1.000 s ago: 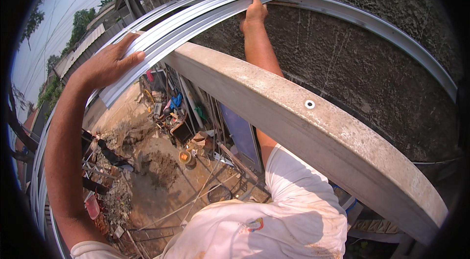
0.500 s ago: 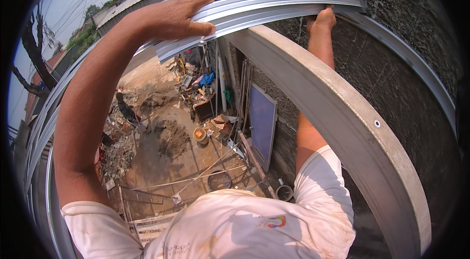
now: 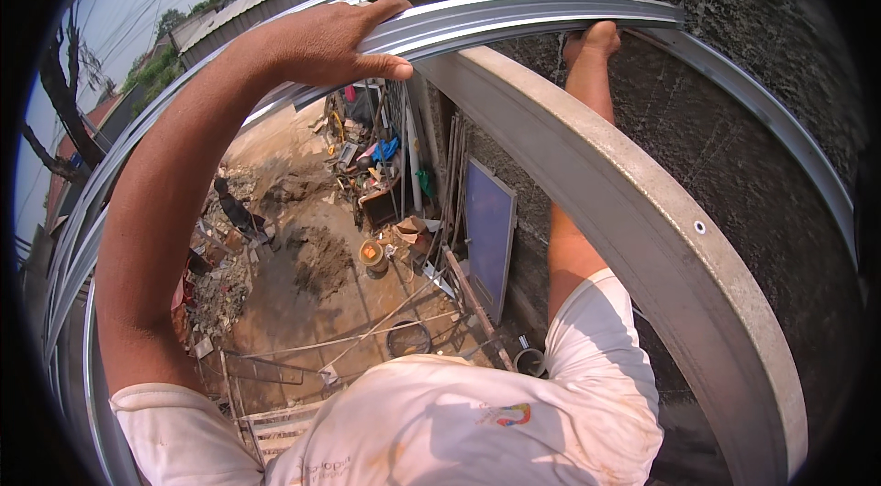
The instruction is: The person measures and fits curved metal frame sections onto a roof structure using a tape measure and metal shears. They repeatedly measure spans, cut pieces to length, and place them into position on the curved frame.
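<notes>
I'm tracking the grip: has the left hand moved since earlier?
Yes, rightward: the left hand now shows closer to the far end of the gray beam.

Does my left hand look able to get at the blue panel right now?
Probably not. Your left hand is taken up holding the metal strip, and the blue panel stands well below you, near the ground, so it looks out of reach from up there.
</notes>
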`<action>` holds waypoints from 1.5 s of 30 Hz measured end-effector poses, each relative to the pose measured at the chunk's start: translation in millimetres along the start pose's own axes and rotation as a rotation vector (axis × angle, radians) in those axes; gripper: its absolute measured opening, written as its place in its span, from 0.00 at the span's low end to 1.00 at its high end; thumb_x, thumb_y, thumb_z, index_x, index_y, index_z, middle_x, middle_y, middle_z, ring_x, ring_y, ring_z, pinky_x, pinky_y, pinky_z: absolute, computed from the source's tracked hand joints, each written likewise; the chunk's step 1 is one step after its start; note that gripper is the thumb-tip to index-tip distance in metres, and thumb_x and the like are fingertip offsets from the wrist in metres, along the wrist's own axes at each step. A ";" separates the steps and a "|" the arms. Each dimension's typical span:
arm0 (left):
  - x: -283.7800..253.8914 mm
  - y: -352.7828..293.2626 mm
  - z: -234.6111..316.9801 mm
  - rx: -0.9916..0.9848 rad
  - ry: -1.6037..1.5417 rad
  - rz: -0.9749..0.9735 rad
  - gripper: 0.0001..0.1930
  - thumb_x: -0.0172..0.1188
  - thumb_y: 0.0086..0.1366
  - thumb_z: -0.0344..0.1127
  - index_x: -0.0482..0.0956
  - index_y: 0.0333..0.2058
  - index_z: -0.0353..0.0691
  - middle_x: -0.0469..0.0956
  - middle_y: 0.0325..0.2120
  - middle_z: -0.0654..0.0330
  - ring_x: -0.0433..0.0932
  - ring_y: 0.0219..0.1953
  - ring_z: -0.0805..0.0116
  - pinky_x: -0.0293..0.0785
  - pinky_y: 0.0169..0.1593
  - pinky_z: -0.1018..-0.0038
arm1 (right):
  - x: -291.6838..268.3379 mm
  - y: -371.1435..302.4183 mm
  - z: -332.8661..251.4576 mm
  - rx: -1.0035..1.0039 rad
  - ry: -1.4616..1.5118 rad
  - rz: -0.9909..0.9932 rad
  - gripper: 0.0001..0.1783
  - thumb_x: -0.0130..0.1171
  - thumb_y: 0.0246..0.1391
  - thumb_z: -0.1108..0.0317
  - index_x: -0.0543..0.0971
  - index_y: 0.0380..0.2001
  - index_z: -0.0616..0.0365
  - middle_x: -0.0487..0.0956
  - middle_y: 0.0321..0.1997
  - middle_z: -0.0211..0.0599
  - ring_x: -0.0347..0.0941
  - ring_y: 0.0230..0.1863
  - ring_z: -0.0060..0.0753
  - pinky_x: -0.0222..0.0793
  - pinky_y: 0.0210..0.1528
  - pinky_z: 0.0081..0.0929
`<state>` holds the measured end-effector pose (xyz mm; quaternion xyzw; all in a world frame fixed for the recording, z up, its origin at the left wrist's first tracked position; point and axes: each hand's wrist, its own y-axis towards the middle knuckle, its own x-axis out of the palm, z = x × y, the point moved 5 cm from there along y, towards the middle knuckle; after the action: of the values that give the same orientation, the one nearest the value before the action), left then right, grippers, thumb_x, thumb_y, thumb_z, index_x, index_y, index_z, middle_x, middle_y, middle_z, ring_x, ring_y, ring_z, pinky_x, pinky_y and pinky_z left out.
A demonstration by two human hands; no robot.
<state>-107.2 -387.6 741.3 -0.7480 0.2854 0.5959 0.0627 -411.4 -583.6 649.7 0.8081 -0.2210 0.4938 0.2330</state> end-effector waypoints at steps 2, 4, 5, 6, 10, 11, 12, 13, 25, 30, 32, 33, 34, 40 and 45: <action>-2.1 3.8 7.9 -0.051 0.007 -0.103 0.50 0.44 0.54 0.76 0.56 0.64 0.41 0.73 0.47 0.35 0.75 0.51 0.44 0.70 0.56 0.48 | -7.4 7.7 1.7 -0.034 0.033 -0.003 0.23 0.47 0.59 0.59 0.68 0.53 0.64 0.74 0.50 0.45 0.75 0.47 0.44 0.77 0.42 0.42; -0.6 1.7 2.8 -0.079 0.021 -0.101 0.48 0.43 0.55 0.75 0.56 0.64 0.42 0.74 0.47 0.36 0.76 0.50 0.45 0.70 0.55 0.49 | -4.7 1.2 1.0 -0.070 0.076 -0.045 0.23 0.44 0.58 0.60 0.68 0.52 0.65 0.73 0.50 0.45 0.75 0.47 0.44 0.75 0.43 0.42; -2.9 -0.3 4.3 -0.073 0.003 -0.091 0.46 0.43 0.57 0.73 0.56 0.63 0.41 0.75 0.45 0.37 0.77 0.49 0.47 0.72 0.53 0.51 | -4.1 0.5 0.7 -0.064 0.081 -0.042 0.24 0.43 0.57 0.60 0.68 0.51 0.64 0.73 0.50 0.45 0.74 0.47 0.43 0.75 0.43 0.42; -5.0 -1.5 6.3 -0.082 -0.024 -0.100 0.46 0.43 0.58 0.73 0.56 0.63 0.41 0.76 0.44 0.38 0.77 0.48 0.47 0.72 0.53 0.52 | -4.2 0.1 -0.4 -0.061 0.087 -0.038 0.24 0.42 0.55 0.59 0.68 0.51 0.64 0.73 0.49 0.45 0.74 0.46 0.43 0.74 0.42 0.42; -1.1 -2.1 -1.1 -0.066 -0.093 -0.092 0.46 0.43 0.58 0.73 0.58 0.62 0.40 0.78 0.41 0.40 0.78 0.46 0.49 0.73 0.51 0.54 | -5.0 12.6 7.5 -0.082 0.148 -0.097 0.21 0.43 0.50 0.60 0.72 0.45 0.58 0.73 0.40 0.39 0.71 0.41 0.33 0.70 0.43 0.35; 1.1 -4.4 -1.9 -0.065 -0.098 -0.083 0.46 0.43 0.58 0.73 0.59 0.62 0.40 0.78 0.41 0.40 0.78 0.46 0.49 0.73 0.51 0.54 | -8.1 7.2 12.5 -0.063 0.099 -0.114 0.20 0.43 0.50 0.59 0.72 0.44 0.58 0.72 0.38 0.37 0.71 0.39 0.31 0.71 0.40 0.33; 2.2 -7.6 -2.3 -0.096 -0.108 -0.099 0.46 0.43 0.57 0.74 0.59 0.61 0.40 0.76 0.43 0.39 0.76 0.48 0.47 0.71 0.52 0.53 | -10.7 1.8 18.7 -0.042 0.050 -0.132 0.20 0.43 0.50 0.58 0.72 0.42 0.57 0.72 0.36 0.36 0.70 0.38 0.29 0.71 0.38 0.32; -1.9 -8.4 3.1 -0.111 -0.124 -0.106 0.46 0.42 0.57 0.74 0.59 0.61 0.40 0.74 0.45 0.37 0.74 0.51 0.45 0.69 0.54 0.53 | -17.7 2.2 18.1 0.014 -0.022 -0.075 0.22 0.44 0.51 0.56 0.70 0.46 0.56 0.69 0.37 0.35 0.67 0.35 0.26 0.71 0.30 0.27; -9.0 -8.1 23.0 -0.089 -0.016 -0.114 0.35 0.61 0.48 0.30 0.59 0.57 0.37 0.76 0.34 0.39 0.76 0.40 0.43 0.71 0.44 0.55 | -15.1 20.3 -34.8 -0.011 -0.371 0.072 0.58 0.62 0.47 0.54 0.32 0.69 0.41 0.45 0.70 0.51 0.50 0.68 0.54 0.46 0.67 0.57; -6.7 -5.1 28.8 -0.139 0.015 -0.127 0.32 0.57 0.46 0.21 0.60 0.53 0.35 0.76 0.32 0.40 0.76 0.39 0.42 0.71 0.44 0.55 | -13.8 28.9 -50.3 -0.095 -0.536 0.006 0.50 0.57 0.45 0.63 0.42 0.68 0.36 0.43 0.72 0.52 0.45 0.71 0.57 0.47 0.67 0.60; -5.7 -4.2 27.4 -0.161 0.057 -0.153 0.32 0.56 0.45 0.21 0.60 0.53 0.35 0.76 0.32 0.40 0.76 0.39 0.41 0.71 0.44 0.54 | -4.2 28.0 -57.2 -0.263 -0.862 0.053 0.38 0.55 0.48 0.61 0.57 0.64 0.38 0.46 0.71 0.48 0.47 0.70 0.57 0.43 0.68 0.61; -6.3 0.6 31.5 -0.158 0.061 -0.153 0.32 0.56 0.46 0.21 0.59 0.53 0.35 0.76 0.32 0.41 0.76 0.39 0.41 0.71 0.44 0.54 | -3.3 32.2 -71.9 -0.412 -1.052 0.084 0.32 0.54 0.49 0.60 0.64 0.60 0.39 0.49 0.71 0.46 0.48 0.70 0.57 0.41 0.68 0.61; -8.0 -0.2 32.7 -0.167 0.066 -0.153 0.32 0.56 0.46 0.21 0.59 0.53 0.35 0.76 0.31 0.41 0.76 0.39 0.41 0.71 0.44 0.54 | 0.0 42.3 -74.0 -0.634 -1.277 0.040 0.25 0.52 0.50 0.59 0.72 0.54 0.41 0.53 0.70 0.44 0.49 0.70 0.57 0.38 0.69 0.62; -5.5 -4.9 24.5 -0.137 0.026 -0.136 0.34 0.56 0.46 0.23 0.59 0.56 0.37 0.75 0.32 0.39 0.75 0.40 0.42 0.70 0.45 0.53 | 6.7 64.9 -57.4 -0.700 -1.591 -0.340 0.22 0.42 0.54 0.51 0.84 0.35 0.47 0.76 0.53 0.39 0.54 0.68 0.51 0.29 0.69 0.66; -5.0 -1.0 28.1 -0.140 -0.118 -0.107 0.37 0.56 0.46 0.24 0.59 0.59 0.39 0.76 0.33 0.38 0.76 0.40 0.42 0.69 0.45 0.55 | -1.3 71.7 -53.9 -0.746 -1.504 -0.298 0.22 0.42 0.54 0.50 0.84 0.36 0.45 0.77 0.51 0.39 0.59 0.64 0.50 0.30 0.68 0.67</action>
<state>-131.4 -372.8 737.8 -0.7282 0.1986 0.6533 0.0589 -491.5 -608.3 681.7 0.8120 -0.3566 -0.3153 0.3378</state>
